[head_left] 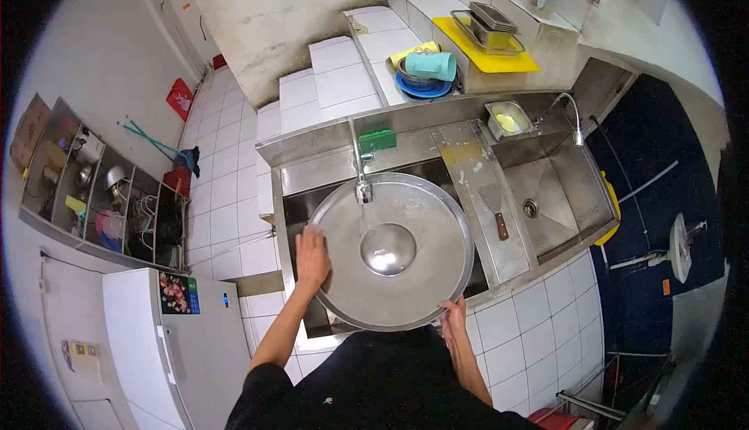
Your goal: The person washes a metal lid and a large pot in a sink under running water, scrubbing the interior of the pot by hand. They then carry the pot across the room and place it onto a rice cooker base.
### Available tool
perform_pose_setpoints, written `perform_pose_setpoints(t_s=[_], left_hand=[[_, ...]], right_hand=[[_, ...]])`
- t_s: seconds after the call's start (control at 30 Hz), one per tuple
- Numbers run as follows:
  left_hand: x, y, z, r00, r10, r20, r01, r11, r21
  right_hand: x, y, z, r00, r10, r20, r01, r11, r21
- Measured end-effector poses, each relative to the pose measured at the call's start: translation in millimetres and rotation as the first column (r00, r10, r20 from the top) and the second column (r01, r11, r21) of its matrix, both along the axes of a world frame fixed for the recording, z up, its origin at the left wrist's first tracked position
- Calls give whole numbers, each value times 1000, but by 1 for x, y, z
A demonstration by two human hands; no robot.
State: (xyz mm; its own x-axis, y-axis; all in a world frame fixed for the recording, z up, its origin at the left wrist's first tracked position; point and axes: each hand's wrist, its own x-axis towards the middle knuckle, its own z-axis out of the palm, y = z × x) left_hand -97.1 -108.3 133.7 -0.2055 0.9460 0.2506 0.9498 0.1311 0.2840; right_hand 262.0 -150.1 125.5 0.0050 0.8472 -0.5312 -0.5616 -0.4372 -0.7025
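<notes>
A large round metal tray (425, 290) lies over the left sink basin, under the faucet (363, 188). Water runs from the spout onto it, and a bright round patch shows near its middle. My left hand (312, 260) rests at the tray's left rim, its fingers over the edge; whether it grips the rim is unclear. My right hand (452, 317) holds the lower right rim, thumb on top and fingers partly hidden beneath.
A scraper (502, 223) lies on the steel counter (476, 188), right of the tray. Behind the faucet is a green sponge (378, 141). Further right are a second basin (562, 188) and a small metal container (509, 120). Stacked dishes (425, 75) stand behind.
</notes>
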Motion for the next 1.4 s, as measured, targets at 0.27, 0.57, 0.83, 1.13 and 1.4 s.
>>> perform_pose_setpoints(t_s=[0.27, 0.57, 0.83, 1.13, 1.4], left_hand=[[49, 114, -35, 967, -256, -2, 255, 962, 97], [146, 184, -51, 629, -668, 398, 604, 742, 291], [190, 174, -25, 567, -741, 361, 748, 646, 152], [41, 135, -99, 787, -615, -49, 611, 788, -80], [106, -13, -97, 803, -431, 411, 467, 884, 16]], right_hand=[[13, -29, 15, 992, -125, 24, 125, 992, 5], [13, -30, 55, 991, -51, 124, 52, 999, -5], [22, -26, 45, 982, -100, 161, 92, 994, 61], [39, -4, 69, 912, -230, 341, 152, 959, 239], [38, 53, 53, 697, -457, 552, 265, 880, 394]])
